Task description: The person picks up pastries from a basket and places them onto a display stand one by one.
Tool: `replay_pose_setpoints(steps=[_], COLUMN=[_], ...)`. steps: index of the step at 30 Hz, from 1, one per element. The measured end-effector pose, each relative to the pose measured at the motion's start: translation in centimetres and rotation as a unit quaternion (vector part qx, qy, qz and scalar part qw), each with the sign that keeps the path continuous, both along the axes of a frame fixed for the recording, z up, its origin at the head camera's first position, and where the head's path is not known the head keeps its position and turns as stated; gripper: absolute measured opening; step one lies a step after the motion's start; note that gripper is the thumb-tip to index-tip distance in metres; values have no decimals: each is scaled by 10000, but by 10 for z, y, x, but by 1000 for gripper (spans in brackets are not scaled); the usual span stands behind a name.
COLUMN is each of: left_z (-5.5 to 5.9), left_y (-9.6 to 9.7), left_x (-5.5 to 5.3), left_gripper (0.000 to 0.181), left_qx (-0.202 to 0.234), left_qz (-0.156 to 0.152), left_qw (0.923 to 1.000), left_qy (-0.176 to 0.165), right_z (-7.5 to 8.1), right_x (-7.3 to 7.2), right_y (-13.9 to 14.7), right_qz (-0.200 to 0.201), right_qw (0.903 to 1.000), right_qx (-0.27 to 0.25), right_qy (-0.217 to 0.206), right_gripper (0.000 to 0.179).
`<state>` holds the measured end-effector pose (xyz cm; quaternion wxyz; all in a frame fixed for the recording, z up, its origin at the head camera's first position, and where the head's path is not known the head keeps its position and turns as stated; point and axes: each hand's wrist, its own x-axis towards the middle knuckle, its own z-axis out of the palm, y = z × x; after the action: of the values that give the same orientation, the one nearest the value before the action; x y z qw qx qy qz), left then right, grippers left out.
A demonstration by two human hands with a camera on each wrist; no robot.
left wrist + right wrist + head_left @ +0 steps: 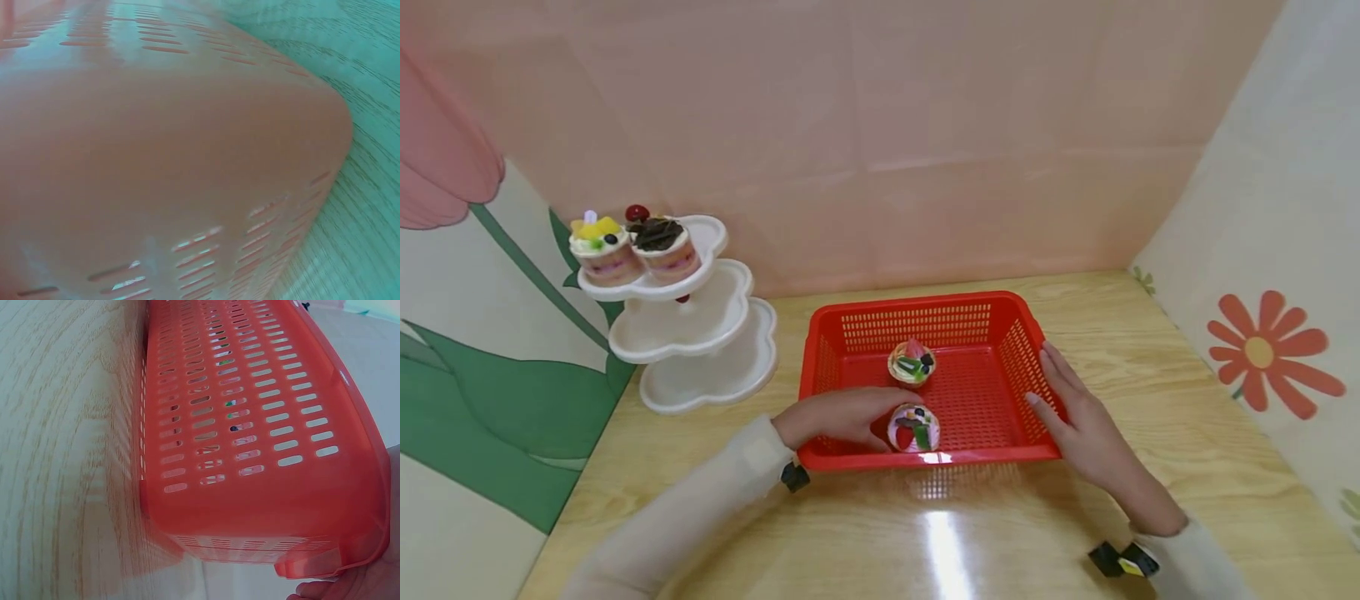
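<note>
A red plastic basket (pixel 880 463) with slotted walls sits on the table. Inside it are two small cupcakes: one with pale cream, strawberry and green fruit (pixel 912 363), and nearer the front one with pinkish cream (pixel 914 428). My left hand (pixel 853 414) reaches over the basket's left wall and holds the front cupcake between thumb and fingers. With the thumb over the right rim and the fingers along the outside, my right hand (pixel 1078 421) grips the basket. The right wrist view shows part of that hand (pixel 350 584) at the rim; the left wrist view shows only basket wall and table.
On the left stands a white three-tier stand (pixel 707 392) with scalloped plates. Its top plate carries a fruit-topped cake cup (pixel 604 250) and a chocolate-topped one (pixel 662 248). A pink backdrop (pixel 865 150) rises behind the wooden table (pixel 850 533).
</note>
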<state>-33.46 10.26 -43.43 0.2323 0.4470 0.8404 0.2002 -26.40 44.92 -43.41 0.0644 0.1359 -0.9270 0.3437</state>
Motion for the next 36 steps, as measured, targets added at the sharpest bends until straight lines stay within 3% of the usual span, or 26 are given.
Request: replay_pose_setpoints(steps=[8,16,25,36], left_z=[-1,1,2,3], left_y=[-5,-2,-1,-1], left_x=[3,3,2,2], left_gripper=[67,81,70,67], left_qx=[72,101,82,-47], left_qz=[114,47,40,413], left_qw=[9999,9999,9999,9985], left_qy=[108,-37,93,361], right_z=[0,-3,-1,-4], right_x=[1,0,2,0], right_y=[-3,-2,-1,0], right_qz=[5,-18,-34,-46], right_qw=[9999,10000,10000,10000], right_qx=[28,29,12,50], right_qy=[-117,-50,-73,-40], right_gripper=[72,71,71,71])
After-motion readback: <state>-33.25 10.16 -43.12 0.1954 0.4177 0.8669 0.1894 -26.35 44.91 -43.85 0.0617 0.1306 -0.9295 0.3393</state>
